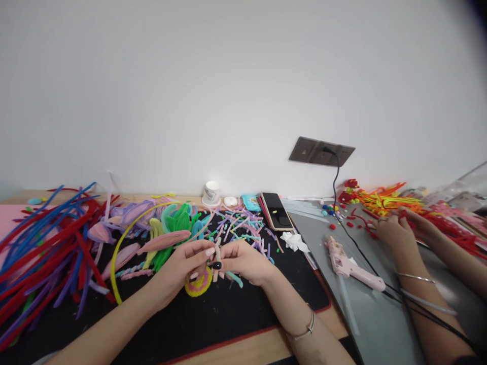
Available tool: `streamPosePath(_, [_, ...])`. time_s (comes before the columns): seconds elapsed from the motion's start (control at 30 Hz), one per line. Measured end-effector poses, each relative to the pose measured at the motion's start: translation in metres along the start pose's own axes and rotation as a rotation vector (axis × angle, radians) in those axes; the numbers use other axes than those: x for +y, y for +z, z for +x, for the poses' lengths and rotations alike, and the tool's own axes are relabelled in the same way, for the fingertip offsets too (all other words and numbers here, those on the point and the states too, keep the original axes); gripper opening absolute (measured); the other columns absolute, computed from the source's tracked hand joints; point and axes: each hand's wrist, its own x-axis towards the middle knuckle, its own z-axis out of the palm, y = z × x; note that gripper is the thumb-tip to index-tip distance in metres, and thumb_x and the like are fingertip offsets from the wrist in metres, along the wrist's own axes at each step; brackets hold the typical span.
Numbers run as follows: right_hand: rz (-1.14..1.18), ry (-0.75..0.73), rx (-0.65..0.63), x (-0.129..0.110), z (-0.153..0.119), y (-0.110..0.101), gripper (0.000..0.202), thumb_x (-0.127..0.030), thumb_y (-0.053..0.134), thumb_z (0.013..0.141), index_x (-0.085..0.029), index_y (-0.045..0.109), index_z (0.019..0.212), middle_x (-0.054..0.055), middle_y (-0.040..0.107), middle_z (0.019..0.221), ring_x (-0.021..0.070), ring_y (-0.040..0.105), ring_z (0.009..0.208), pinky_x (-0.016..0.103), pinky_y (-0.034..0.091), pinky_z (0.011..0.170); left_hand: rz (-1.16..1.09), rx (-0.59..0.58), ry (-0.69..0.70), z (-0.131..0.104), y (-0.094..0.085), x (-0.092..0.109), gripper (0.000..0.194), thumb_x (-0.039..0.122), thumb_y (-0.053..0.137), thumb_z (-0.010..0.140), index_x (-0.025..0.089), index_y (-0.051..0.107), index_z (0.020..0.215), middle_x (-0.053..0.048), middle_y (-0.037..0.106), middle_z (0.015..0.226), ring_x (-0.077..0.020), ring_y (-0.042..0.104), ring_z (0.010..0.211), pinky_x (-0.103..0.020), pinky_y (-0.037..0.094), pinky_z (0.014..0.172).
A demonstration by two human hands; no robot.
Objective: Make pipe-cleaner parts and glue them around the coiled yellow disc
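Note:
Over the black mat, my left hand (190,263) and my right hand (243,261) meet with their fingertips pinched together. Between them stands a short pale twisted pipe cleaner (218,247), and both hands grip it; its lower end is hidden by the fingers. Just below my left fingers lies a yellow and pink pipe-cleaner coil (198,289). A teal pipe-cleaner piece (234,279) pokes out under my right hand. Behind both hands are scattered many short cut pipe cleaners (238,223). Green looped pipe cleaners (178,219) and a pink bundle (164,241) lie beyond my left hand.
Long red and blue pipe cleaners (57,238) cover the left side. Along the back stand a paper cup (211,193), a white case (230,201) and a phone (276,212). Right of the crumpled tissue (294,242) lies a corded pink glue gun (352,268). Another person's hands (397,233) work at far right.

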Motion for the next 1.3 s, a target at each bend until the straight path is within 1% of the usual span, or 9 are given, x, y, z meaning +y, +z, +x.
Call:
streamPosePath(0.1, [0.024, 0.023, -0.014, 0.000, 0.000, -0.001, 0.031, -0.041, 0.070, 0.068, -0.011, 0.066, 0.069, -0.001, 0.059, 0.059, 0.0055, 0.044, 0.048, 0.018, 0.030, 0.045, -0.095, -0.026, -0.037, -0.001, -0.001, 0.001, 0.032, 0.043, 0.065, 0.075, 0.014, 0.062, 0.088, 0.009, 0.033, 0.044, -0.0055, 0.024, 0.044, -0.019, 0.024, 0.047])
streamPosePath(0.2, [0.067, 0.039, -0.084, -0.001, 0.001, 0.000, 0.032, -0.041, 0.072, 0.066, -0.010, 0.066, 0.068, 0.001, 0.061, 0.061, 0.0068, 0.049, 0.052, 0.019, 0.035, 0.050, -0.153, -0.083, -0.094, -0.002, 0.000, 0.002, 0.032, 0.042, 0.064, 0.077, 0.014, 0.063, 0.092, 0.009, 0.030, 0.044, -0.0057, 0.023, 0.044, -0.019, 0.027, 0.048])
streamPosePath(0.3, [0.143, 0.030, -0.157, -0.002, 0.002, 0.002, 0.033, -0.040, 0.075, 0.062, -0.009, 0.065, 0.065, 0.002, 0.063, 0.061, 0.0076, 0.052, 0.054, 0.020, 0.039, 0.054, -0.144, -0.066, -0.087, -0.004, 0.002, 0.003, 0.028, 0.040, 0.067, 0.075, 0.015, 0.063, 0.088, 0.007, 0.039, 0.048, -0.0053, 0.027, 0.045, -0.019, 0.029, 0.048])
streamPosePath(0.47, [0.152, 0.039, -0.152, 0.001, 0.003, 0.001, 0.033, -0.040, 0.075, 0.062, -0.009, 0.064, 0.067, 0.001, 0.062, 0.060, 0.0068, 0.051, 0.052, 0.019, 0.037, 0.051, -0.110, -0.025, -0.044, -0.005, 0.004, 0.002, 0.025, 0.038, 0.070, 0.072, 0.015, 0.060, 0.077, 0.002, 0.054, 0.061, -0.0066, 0.041, 0.049, -0.019, 0.033, 0.050])
streamPosePath(0.63, [0.142, 0.020, -0.164, 0.001, 0.003, 0.001, 0.031, -0.039, 0.074, 0.064, -0.009, 0.064, 0.067, 0.001, 0.062, 0.060, 0.0072, 0.051, 0.054, 0.019, 0.037, 0.053, -0.123, -0.038, -0.034, -0.004, 0.007, 0.002, 0.025, 0.039, 0.066, 0.075, 0.016, 0.057, 0.074, 0.004, 0.053, 0.054, -0.0048, 0.033, 0.042, -0.018, 0.031, 0.047])
streamPosePath(0.73, [0.102, 0.023, -0.173, 0.001, 0.003, 0.001, 0.028, -0.036, 0.073, 0.066, -0.009, 0.065, 0.067, 0.001, 0.062, 0.060, 0.0071, 0.050, 0.053, 0.019, 0.035, 0.053, -0.058, -0.039, -0.006, -0.005, 0.008, 0.001, 0.026, 0.040, 0.062, 0.078, 0.015, 0.056, 0.070, 0.005, 0.047, 0.048, -0.0052, 0.030, 0.041, -0.018, 0.028, 0.045])
streamPosePath(0.87, [0.011, 0.041, -0.180, 0.002, 0.003, 0.000, 0.025, -0.034, 0.070, 0.069, -0.009, 0.066, 0.067, 0.001, 0.061, 0.062, 0.0067, 0.048, 0.053, 0.020, 0.034, 0.053, 0.123, -0.020, 0.047, -0.005, 0.006, 0.002, 0.029, 0.040, 0.061, 0.076, 0.015, 0.058, 0.061, 0.005, 0.042, 0.042, -0.0083, 0.037, 0.041, -0.021, 0.030, 0.045])
streamPosePath(0.97, [-0.035, 0.057, -0.189, 0.005, 0.003, -0.001, 0.025, -0.034, 0.069, 0.070, -0.009, 0.066, 0.069, 0.001, 0.062, 0.064, 0.0075, 0.049, 0.055, 0.020, 0.035, 0.053, 0.206, -0.024, 0.073, -0.005, 0.005, 0.004, 0.031, 0.039, 0.061, 0.076, 0.015, 0.058, 0.056, 0.005, 0.044, 0.042, -0.0090, 0.039, 0.040, -0.023, 0.032, 0.047])
streamPosePath(1.3, [-0.055, 0.050, -0.184, 0.008, 0.004, -0.002, 0.028, -0.037, 0.069, 0.070, -0.009, 0.066, 0.067, 0.003, 0.063, 0.068, 0.0080, 0.051, 0.058, 0.019, 0.036, 0.053, 0.279, 0.006, 0.099, -0.004, 0.005, 0.005, 0.033, 0.041, 0.060, 0.076, 0.016, 0.055, 0.055, 0.003, 0.049, 0.044, -0.0111, 0.045, 0.042, -0.024, 0.034, 0.047])
